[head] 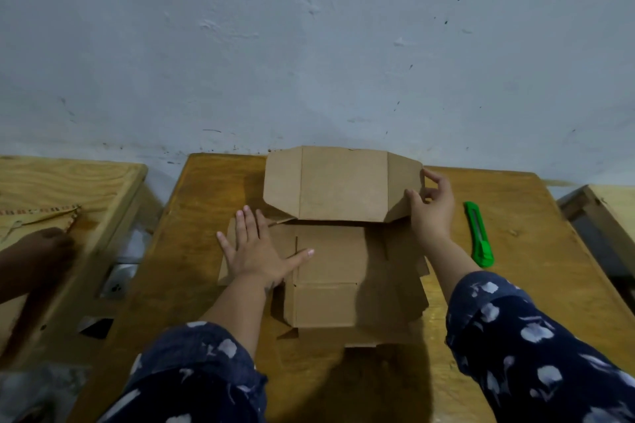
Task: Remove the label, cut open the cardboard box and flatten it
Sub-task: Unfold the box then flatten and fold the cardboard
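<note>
A brown cardboard box (330, 257), opened out and mostly flat, lies in the middle of the wooden table (515, 216). Its far panel (343, 182) with two side flaps stands raised toward the wall. My left hand (256, 247) presses flat with spread fingers on the left part of the cardboard. My right hand (431, 206) pinches the right flap of the raised panel between thumb and fingers. No label shows on the visible cardboard. A green utility knife (478, 233) lies on the table to the right of my right hand.
A second wooden table (103, 182) stands at the left with a cloth (37, 216) on it and another person's hand (37, 251) resting there. A grey wall (309, 45) rises right behind the tables. Another wooden piece (604, 216) sits at the right edge.
</note>
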`<control>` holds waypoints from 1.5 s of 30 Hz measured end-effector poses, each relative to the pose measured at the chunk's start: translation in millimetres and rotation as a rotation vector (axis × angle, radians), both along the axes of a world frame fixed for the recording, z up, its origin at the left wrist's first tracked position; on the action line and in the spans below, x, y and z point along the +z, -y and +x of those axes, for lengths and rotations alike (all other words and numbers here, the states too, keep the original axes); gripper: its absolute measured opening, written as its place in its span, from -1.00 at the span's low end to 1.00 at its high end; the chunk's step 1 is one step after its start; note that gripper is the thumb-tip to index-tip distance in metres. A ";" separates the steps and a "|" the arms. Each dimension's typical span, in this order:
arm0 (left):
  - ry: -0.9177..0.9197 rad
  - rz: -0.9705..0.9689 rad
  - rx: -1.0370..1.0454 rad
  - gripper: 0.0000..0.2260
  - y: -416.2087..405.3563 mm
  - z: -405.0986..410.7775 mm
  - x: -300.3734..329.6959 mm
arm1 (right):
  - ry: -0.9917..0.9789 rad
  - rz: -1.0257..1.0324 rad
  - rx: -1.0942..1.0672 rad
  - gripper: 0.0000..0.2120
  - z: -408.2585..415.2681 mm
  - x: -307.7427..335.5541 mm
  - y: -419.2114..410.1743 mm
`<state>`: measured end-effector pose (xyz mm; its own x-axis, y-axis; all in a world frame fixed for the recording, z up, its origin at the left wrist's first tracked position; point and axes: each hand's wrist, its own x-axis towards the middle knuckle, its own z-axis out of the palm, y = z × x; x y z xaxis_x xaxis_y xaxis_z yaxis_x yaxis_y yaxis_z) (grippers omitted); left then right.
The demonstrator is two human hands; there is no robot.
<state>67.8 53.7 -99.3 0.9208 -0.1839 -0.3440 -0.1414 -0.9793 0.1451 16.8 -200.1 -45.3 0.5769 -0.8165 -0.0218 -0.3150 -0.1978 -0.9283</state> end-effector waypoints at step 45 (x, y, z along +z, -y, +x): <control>-0.172 -0.373 -0.297 -0.39 -8.3 -15.5 63.3 | -0.172 -0.634 0.485 -0.84 -135.5 14.0 -37.9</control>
